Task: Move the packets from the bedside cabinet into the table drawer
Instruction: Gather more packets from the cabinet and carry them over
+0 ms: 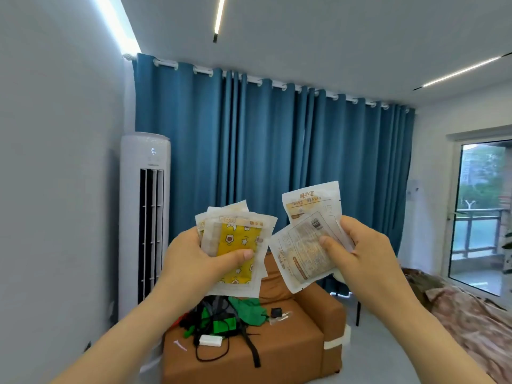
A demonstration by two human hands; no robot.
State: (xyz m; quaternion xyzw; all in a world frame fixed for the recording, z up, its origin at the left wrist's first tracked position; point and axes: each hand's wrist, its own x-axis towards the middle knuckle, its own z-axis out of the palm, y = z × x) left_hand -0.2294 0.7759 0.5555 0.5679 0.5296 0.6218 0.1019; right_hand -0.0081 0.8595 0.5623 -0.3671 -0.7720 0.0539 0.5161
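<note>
Each hand (191, 256) (360, 245) grips packets (235, 245) (307, 245) above the sofa (291, 342).

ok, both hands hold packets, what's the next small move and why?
Probably keep both grips and turn to find the table drawer: the left hand holds the yellow-fronted packets, the right hand holds the white packets, all in mid-air, and no drawer is in view.

Header of white packet (310, 200) read "暖手宝 / HAND WARMER". The barcode packet (304, 253) carried a barcode and fine print, illegible. Header characters on yellow-star packet (238, 245) were blurred. The air conditioner (144, 217) display showed "2", remainder unclear.
</note>
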